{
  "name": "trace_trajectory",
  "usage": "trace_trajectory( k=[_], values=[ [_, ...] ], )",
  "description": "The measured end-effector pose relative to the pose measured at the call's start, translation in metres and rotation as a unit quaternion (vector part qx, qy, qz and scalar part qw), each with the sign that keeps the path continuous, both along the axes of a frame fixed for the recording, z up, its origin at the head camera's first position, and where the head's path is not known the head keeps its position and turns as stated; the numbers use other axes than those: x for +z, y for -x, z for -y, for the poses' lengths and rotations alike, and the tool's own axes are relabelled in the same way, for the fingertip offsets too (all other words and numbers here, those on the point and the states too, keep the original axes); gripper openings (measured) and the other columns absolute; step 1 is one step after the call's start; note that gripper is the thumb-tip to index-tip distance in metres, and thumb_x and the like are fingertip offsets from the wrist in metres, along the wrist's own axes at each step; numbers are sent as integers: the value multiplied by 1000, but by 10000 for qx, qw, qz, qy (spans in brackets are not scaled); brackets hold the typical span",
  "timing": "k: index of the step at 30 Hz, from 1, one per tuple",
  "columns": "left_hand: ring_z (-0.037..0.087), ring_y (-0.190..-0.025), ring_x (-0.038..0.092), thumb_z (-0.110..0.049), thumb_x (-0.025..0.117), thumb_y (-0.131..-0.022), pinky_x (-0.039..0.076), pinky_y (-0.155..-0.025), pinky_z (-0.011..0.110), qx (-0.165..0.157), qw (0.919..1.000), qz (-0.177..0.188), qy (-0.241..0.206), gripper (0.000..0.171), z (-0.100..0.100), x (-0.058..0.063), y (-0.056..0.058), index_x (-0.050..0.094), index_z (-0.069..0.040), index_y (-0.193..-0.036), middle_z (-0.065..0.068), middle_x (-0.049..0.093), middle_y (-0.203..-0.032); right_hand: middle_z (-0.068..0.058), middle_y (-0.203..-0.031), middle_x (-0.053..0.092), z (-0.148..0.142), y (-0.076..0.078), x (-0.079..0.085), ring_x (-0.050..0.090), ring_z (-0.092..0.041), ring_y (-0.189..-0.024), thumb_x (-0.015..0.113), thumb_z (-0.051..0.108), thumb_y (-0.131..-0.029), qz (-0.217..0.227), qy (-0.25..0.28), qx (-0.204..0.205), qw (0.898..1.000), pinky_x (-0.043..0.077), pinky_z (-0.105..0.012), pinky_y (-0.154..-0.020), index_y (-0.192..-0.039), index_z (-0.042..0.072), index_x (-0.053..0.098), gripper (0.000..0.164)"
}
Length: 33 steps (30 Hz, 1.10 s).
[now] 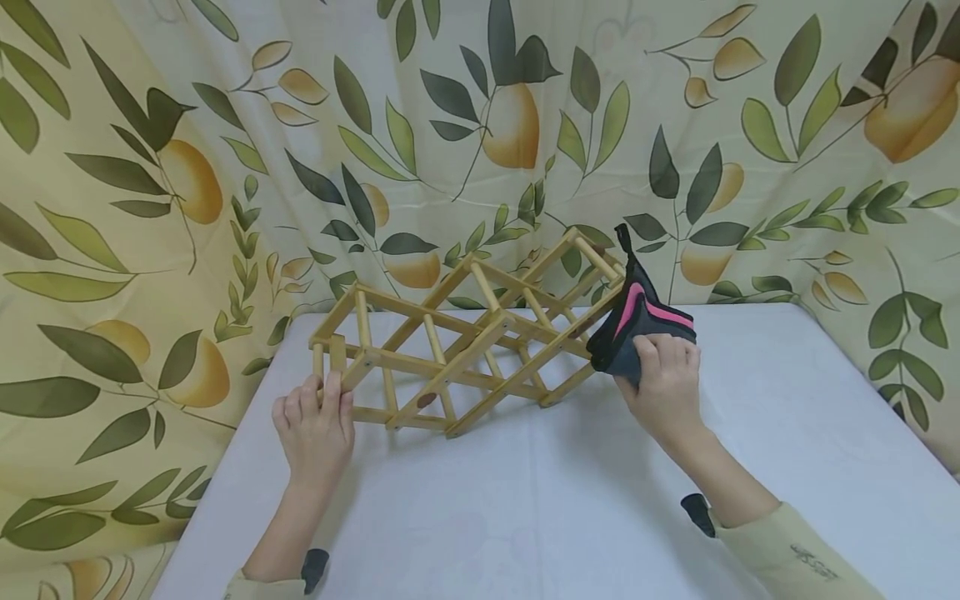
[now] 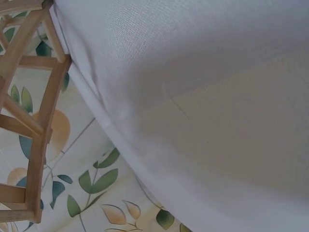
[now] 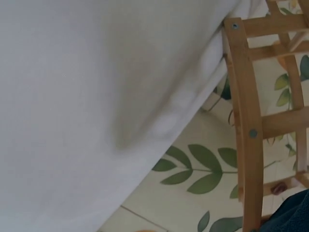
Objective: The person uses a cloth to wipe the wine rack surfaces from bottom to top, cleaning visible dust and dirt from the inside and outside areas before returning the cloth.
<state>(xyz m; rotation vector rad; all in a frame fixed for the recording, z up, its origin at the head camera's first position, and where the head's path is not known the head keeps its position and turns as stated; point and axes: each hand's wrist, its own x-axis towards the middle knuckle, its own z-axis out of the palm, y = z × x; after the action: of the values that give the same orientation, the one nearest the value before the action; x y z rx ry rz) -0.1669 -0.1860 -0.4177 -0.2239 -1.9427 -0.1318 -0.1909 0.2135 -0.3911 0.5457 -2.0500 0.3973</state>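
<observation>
Head view: your left hand [image 1: 313, 429] grips the left end of the wooden rack [image 1: 487, 334], over the bench [image 1: 525, 500]; your right hand [image 1: 667, 387] pinches the pouch [image 1: 636, 321] at its right end; steady both evenly. Left-wrist view: rack only, fingers unseen. Right-wrist view: probably the pouch beside slats; avoid snagging.

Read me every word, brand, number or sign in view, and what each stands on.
Dark lettering-like marks on the right sleeve: too small and blurred to read.
Brown oval mark on the wooden lattice rack: cannot tell whether it bears text.
Nothing else shows lettering; no text is legible.
</observation>
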Motion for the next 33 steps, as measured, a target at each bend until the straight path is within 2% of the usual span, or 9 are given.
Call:
trace_trajectory(
  k=[7, 10, 13, 17, 22, 24, 27, 31, 33],
  values=[
    [31, -84, 35, -34, 32, -98, 27, -73, 46, -31, 10000, 16, -40, 34, 1, -2, 1, 48, -6, -109, 15, 44, -98, -23, -90, 47, 15, 8, -3, 45, -40, -82, 31, 40, -96, -53, -114, 139, 9998, 33, -55, -72, -102, -5, 44, 48],
    [31, -84, 35, -34, 31, -98, 27, -74, 46, -56, 10000, 5, -70, 35, 1, -3, 1, 49, -6, -109, 16, 44, -98, -23, -91, 48, 20, 11, -3, 46, -39, -83, 38, 35, -96, 3, -166, 230, 9996, 34, -55, -73, -103, -4, 45, 41],
    [31, -84, 35, -34, 31, -99, 27, -74, 46, -105, 9999, -14, -119, 35, 1, -4, 2, 49, -5, -108, 16, 44, -98, -23, -92, 49, 24, 14, -4, 47, -39, -84, 56, 21, -87, 49, -271, 287, 9992, 35, -55, -73, -105, -4, 46, 32],
    [32, -84, 35, -34, 31, -99, 26, -74, 46, -231, 9995, -29, -192, 35, 1, -5, 4, 49, -5, -109, 16, 44, -98, -23, -92, 50, 29, 18, -3, 47, -38, -85, 71, 8, -68, 74, -342, 324, 9989, 36, -54, -73, -105, -5, 48, 46],
    [32, -84, 36, -34, 31, -99, 26, -74, 47, -424, 9987, -42, -270, 35, 1, -6, 6, 49, -5, -109, 17, 44, -97, -22, -92, 50, 32, 22, -5, 47, -38, -85, 74, 8, -65, 107, -378, 368, 9986, 35, -53, -72, -106, -4, 49, 49],
    [32, -84, 36, -33, 31, -99, 26, -74, 47, -486, 9984, -65, -296, 35, 1, -7, 6, 49, -5, -109, 17, 44, -97, -22, -92, 50, 32, 23, -6, 47, -38, -84, 72, 12, -69, 114, -430, 362, 9984, 35, -53, -72, -106, -4, 49, 46],
    [32, -83, 36, -34, 31, -99, 26, -74, 47, -551, 9978, -102, -340, 35, 1, -7, 7, 49, -5, -109, 17, 44, -96, -22, -92, 50, 32, 24, -6, 47, -38, -84, 58, 24, -85, 125, -516, 307, 9981, 34, -54, -73, -106, -3, 49, 36],
    [32, -83, 36, -34, 31, -99, 26, -73, 47, -632, 9971, -156, -393, 36, 2, -8, 8, 49, -5, -110, 17, 44, -95, -23, -96, 49, 33, 26, -6, 46, -39, -88, 31, 44, -96, 162, -546, 254, 9981, 33, -54, -76, -105, -3, 51, 52],
    [32, -83, 36, -34, 31, -99, 25, -73, 47, -677, 9967, -190, -415, 36, 2, -8, 9, 49, -5, -110, 17, 44, -95, -24, -101, 47, 33, 26, -6, 44, -40, -91, 28, 48, -95, 185, -502, 280, 9982, 32, -54, -77, -106, -3, 51, 58]
  ],
)
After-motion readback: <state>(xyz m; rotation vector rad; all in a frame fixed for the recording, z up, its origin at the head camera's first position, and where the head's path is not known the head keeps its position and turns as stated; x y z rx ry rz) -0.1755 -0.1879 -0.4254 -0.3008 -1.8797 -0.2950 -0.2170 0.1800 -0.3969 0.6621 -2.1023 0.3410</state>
